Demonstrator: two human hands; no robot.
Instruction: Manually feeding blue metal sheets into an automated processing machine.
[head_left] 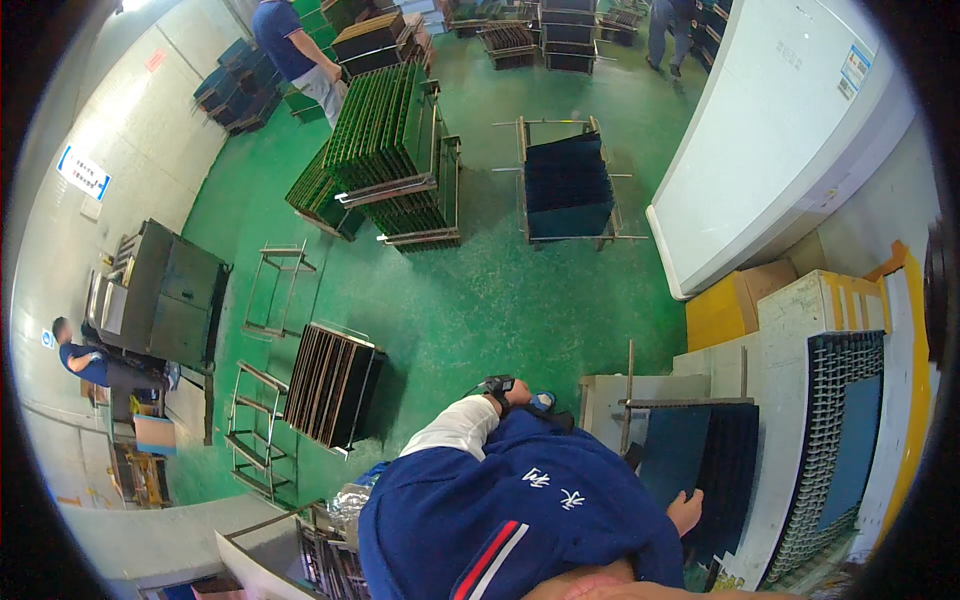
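Observation:
My right hand point(685, 511) is at the upright dark blue panels on my right. Its fingers close on the edge of one flat panel point(668, 455); more dark panels point(728, 470) stand close behind that edge. A metal rack bar point(690, 402) runs across the top of them. My left hand point(517, 393) is out in front of my body, past a white sleeve, with a black band and a small device point(493, 386) at the wrist. Its fingers are too small and hidden to make out.
A rack of brown-edged panels point(330, 388) and bare metal frames point(258, 430) stand at left. Green-edged panel stacks point(385, 130) and a rack of dark panels point(568, 185) are ahead. A spring-lined rack point(815, 450) is at far right. People point(285, 40) stand farther off.

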